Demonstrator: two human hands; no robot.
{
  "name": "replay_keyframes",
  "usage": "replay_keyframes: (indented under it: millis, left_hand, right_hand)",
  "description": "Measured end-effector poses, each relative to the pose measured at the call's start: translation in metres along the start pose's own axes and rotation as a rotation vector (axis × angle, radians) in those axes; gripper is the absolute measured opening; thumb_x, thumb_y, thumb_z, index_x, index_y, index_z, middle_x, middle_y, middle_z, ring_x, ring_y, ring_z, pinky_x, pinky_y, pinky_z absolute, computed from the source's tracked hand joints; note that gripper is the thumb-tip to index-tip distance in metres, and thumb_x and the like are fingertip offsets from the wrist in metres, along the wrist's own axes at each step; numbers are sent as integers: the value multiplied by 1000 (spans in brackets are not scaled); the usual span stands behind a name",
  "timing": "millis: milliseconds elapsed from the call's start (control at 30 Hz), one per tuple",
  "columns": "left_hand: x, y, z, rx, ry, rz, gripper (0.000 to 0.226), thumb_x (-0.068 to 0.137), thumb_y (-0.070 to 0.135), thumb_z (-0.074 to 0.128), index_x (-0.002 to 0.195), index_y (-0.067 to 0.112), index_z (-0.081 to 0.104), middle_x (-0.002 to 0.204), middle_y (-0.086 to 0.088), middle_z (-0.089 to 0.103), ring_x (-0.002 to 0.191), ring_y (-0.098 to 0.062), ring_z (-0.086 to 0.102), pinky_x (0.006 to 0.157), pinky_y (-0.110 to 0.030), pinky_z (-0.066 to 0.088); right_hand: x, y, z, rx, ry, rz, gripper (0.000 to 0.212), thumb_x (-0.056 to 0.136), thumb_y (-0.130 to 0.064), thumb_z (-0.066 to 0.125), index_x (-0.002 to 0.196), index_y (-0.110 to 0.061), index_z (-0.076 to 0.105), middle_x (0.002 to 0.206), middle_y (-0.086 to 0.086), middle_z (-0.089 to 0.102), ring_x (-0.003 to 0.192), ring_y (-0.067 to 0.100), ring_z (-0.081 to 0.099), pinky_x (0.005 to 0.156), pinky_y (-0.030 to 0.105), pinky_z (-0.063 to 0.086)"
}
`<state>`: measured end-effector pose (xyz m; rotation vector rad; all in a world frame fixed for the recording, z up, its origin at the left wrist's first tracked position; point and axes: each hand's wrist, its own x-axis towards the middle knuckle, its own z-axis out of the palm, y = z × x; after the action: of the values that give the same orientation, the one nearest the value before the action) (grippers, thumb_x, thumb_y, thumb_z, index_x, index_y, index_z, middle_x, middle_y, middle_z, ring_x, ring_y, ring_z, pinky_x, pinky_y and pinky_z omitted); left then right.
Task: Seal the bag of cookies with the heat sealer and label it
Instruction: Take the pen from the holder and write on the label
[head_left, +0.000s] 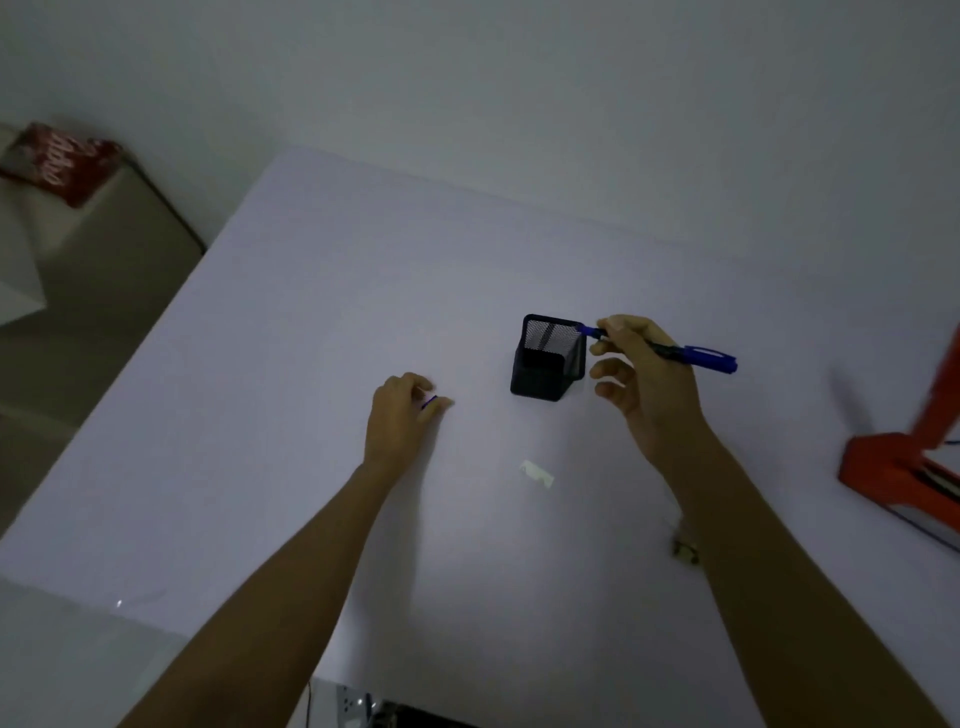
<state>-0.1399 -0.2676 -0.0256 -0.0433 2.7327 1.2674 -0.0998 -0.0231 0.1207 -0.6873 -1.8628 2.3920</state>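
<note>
A dim, plain room, and it reads as a small office or packing station: a broad white worktop (291, 395) against a bare pale wall (467, 78), a black wire-mesh pen holder (545, 364) standing on it, a blue marker pen (696, 356) out, and an orange heat sealer (893, 467) at the right edge.

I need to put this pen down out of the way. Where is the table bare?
The widest bare stretch lies beyond the mesh pen cup, toward the wall, and left of the left hand. It is tighter near the right hand holding the pen, the paper scrap and the orange sealer.
</note>
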Motion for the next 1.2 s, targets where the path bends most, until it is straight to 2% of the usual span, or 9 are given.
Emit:
replay_keyframes:
  millis: [133,267,367,467,567,667,833,1033,1200]
  left_hand:
    - [-7,8,-2,67,79,49,21,86,29,66,102,16,64,108,-8,58,100,-22,53,85,-37,48]
    - [-19,17,1,-13,14,104,12,92,21,59,101,14,63,103,-7,58,94,-17,54,81,-26,45]
    - [-29,20,11,-44,-82,117,12,94,17,54,102,13,62,103,-7,58,88,-13,54,77,-23,44]
    - [-37,18,25,-37,-140,99,16,95,13,52,105,10,63,104,-9,60,85,-11,53,74,-19,41]
    - [-44,19,40,-13,-188,119,19,94,11,51,109,10,63,103,-10,60,84,-10,53,76,-19,44]
    - [-51,20,53,3,-213,144,21,94,8,50,111,9,63,107,-11,61,88,-11,54,78,-13,39]
    - [-59,26,67,65,-224,200,21,93,6,50,109,6,65,106,-14,62,93,-19,58,80,-16,39]
    - [-70,36,76,241,-181,304,17,94,7,51,94,2,67,90,-15,62,80,-25,57,68,-37,52]
    - [-79,48,81,288,-151,253,18,95,9,49,96,2,66,93,-16,62,84,-25,55,69,-37,53]
  right_hand:
    - [-8,2,-3,-41,20,-57,13,95,-16,54,95,-15,67,76,0,70,61,14,64,53,24,53]
    - [-30,39,-15,-430,73,-268,25,101,-25,43,116,-13,60,94,5,70,77,14,68,65,24,59]
    - [-55,101,-28,-859,32,-474,16,94,-20,56,105,-9,63,94,0,66,82,2,60,79,9,49]
    - [-72,155,-38,-993,-2,-424,29,82,-1,69,110,-7,63,110,2,62,101,7,57,101,4,34]
    - [-75,177,-40,-1040,-85,-344,29,84,1,65,112,-3,62,118,16,62,105,17,58,100,29,49]
    - [-77,191,-39,-1265,-86,-351,22,88,-10,61,109,-6,59,133,18,56,132,33,45,110,51,35]
    - [-76,214,-46,-1364,-112,-445,18,94,-27,47,95,-12,56,135,19,55,132,35,46,111,54,32]
    - [-76,219,-50,-1388,-139,-459,25,96,-32,45,93,-12,59,138,19,53,134,32,44,114,49,26]
    - [-76,219,-49,-1413,-132,-462,26,97,-33,43,98,-13,59,138,18,53,135,31,43,115,49,24]
